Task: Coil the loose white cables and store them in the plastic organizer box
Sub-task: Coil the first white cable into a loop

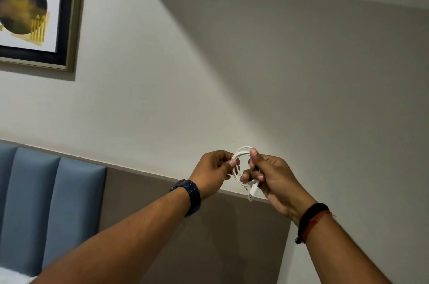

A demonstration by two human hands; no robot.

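Observation:
A white cable [241,156] is wound into a small coil, held up in the air between both hands in front of the wall. My left hand [212,171] pinches the coil's left side with thumb and fingers. My right hand [270,175] grips the right side, thumb on top of the loop. The cable's USB plug [252,193] hangs down below my right fingers. The plastic organizer box is not in view.
A grey wall fills most of the view, with a framed picture [34,9] at the upper left. A blue padded headboard [48,209] and a brown panel [209,237] lie below. A bit of white bedding [14,278] shows at the bottom left corner.

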